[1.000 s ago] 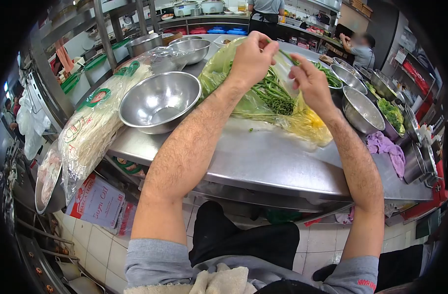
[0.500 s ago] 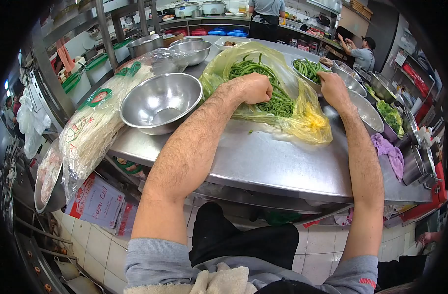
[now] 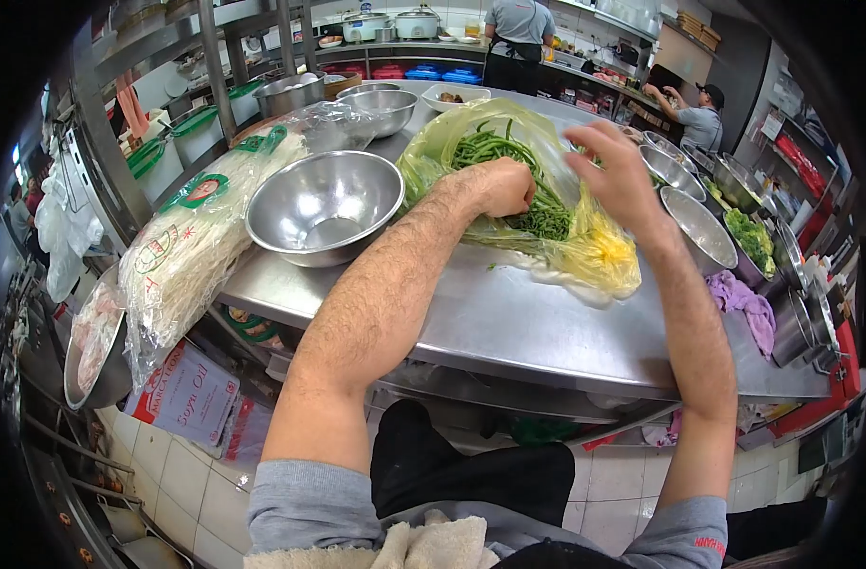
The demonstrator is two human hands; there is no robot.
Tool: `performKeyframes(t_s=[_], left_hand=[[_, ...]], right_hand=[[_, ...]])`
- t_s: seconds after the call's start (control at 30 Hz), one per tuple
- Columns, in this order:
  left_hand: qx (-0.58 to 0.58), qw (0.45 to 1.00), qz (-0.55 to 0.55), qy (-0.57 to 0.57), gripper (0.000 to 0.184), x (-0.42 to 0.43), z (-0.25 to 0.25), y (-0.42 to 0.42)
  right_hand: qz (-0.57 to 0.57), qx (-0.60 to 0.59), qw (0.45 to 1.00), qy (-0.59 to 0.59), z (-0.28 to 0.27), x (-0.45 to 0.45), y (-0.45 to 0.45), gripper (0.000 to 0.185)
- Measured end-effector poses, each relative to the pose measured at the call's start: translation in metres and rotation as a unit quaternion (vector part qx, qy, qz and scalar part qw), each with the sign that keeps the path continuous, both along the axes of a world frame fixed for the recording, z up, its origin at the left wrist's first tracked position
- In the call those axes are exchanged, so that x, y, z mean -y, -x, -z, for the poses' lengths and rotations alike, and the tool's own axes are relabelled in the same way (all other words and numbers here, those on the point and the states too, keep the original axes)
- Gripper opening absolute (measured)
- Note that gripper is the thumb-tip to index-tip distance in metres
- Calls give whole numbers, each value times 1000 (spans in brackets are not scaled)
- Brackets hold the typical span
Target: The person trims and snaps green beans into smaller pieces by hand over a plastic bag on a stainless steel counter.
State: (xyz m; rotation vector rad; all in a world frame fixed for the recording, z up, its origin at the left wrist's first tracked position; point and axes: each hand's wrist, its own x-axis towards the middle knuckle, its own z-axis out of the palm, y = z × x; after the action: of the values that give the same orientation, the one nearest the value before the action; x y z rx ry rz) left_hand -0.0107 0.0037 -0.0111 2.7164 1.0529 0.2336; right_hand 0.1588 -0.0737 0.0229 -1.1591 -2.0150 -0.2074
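Note:
My left hand (image 3: 507,188) is curled closed over long green beans (image 3: 494,147) inside an open yellowish plastic bag (image 3: 428,147); its fingertips are hidden among the beans. Short cut green pieces (image 3: 546,224) lie beside it in the bag. The bag's bunched yellow end (image 3: 605,248) rests on the steel table. My right hand (image 3: 615,175) is raised at the bag's right side, fingers apart and nothing in them. Behind it, the bowl of beans is mostly hidden.
An empty steel bowl (image 3: 327,204) stands left of the bag, beside plastic-wrapped noodles (image 3: 200,223). Several metal bowls (image 3: 698,232) line the right side, with a purple cloth (image 3: 744,308) near the edge. Two people (image 3: 518,43) work farther back.
My right hand has come away from the bowl of beans, moved left toward the bag and opened. My left hand has shifted slightly right and down, staying closed over the beans.

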Motion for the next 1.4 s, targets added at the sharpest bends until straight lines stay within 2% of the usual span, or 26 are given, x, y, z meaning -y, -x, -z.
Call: performKeyframes(t_s=[0.07,0.17,0.2,0.27,0.33,0.37,0.4,0.47,0.5,0.53,0.6,0.63,0.7,0.73,0.8,0.83,0.93,0.97,1.0,1.03,1.07,1.1,1.13,1.2,1.37,1.4], left_hand=[[-5,1000,20,4,19,-16,11,-3],[39,998,45,13,23,-32,24,-5],[54,997,55,13,24,-36,25,-7],[66,995,71,11,26,-29,18,-16],[145,978,118,-95,30,0,10,-17],[135,981,126,-56,40,14,3,-16],[134,981,129,-59,40,20,4,-19],[118,968,204,-90,53,31,8,-27],[94,970,194,-109,65,40,7,-29],[96,970,197,-108,65,44,12,-31],[99,957,166,-218,64,46,23,-35],[100,957,167,-216,64,44,27,-39],[67,962,149,-218,51,41,26,-43],[67,962,148,-220,51,42,24,-45],[-32,966,121,-225,35,45,17,-47],[-32,966,120,-226,35,50,11,-41],[40,979,156,-123,20,41,15,-19],[155,949,157,-224,17,16,33,-18],[267,896,154,-320,14,-1,42,-20],[181,950,116,-228,16,9,23,-15],[73,986,65,-139,18,18,5,-11],[-42,997,17,-68,20,27,-13,-7],[-75,997,-13,-24,21,24,-17,-5],[-79,997,-7,-16,22,22,-19,0],[-55,995,58,55,28,11,-28,17],[1,995,49,90,34,5,-30,21]], right_hand=[[-123,103,983,-84,3,2,46,26],[-205,152,967,23,8,8,118,27],[-218,159,962,39,11,5,137,28],[-224,208,938,165,2,1,166,32],[-211,247,926,193,-14,14,178,36],[-205,287,909,224,-18,20,183,39],[-202,286,910,222,-18,20,185,39],[-217,315,903,197,-12,20,186,46],[-224,311,907,173,-7,21,186,36],[-222,312,907,175,-4,21,189,36],[-185,376,894,157,2,19,195,24],[-179,361,908,112,11,17,196,14],[-181,333,920,96,14,15,191,13],[-184,305,931,77,13,14,189,12],[-181,294,937,49,2,18,171,11],[-177,281,943,26,-6,22,160,11],[-89,217,970,72,-39,44,117,11],[-108,177,977,40,-42,48,95,13],[-132,128,982,42,-46,53,75,14],[-58,122,985,110,-55,62,61,17],[-31,132,987,89,-58,69,46,17],[-6,122,986,109,-58,75,33,18],[-6,124,986,111,-56,79,20,18],[79,123,982,122,-48,84,-2,23],[111,89,973,182,-30,97,-27,32],[108,82,973,188,-26,98,-28,34]])
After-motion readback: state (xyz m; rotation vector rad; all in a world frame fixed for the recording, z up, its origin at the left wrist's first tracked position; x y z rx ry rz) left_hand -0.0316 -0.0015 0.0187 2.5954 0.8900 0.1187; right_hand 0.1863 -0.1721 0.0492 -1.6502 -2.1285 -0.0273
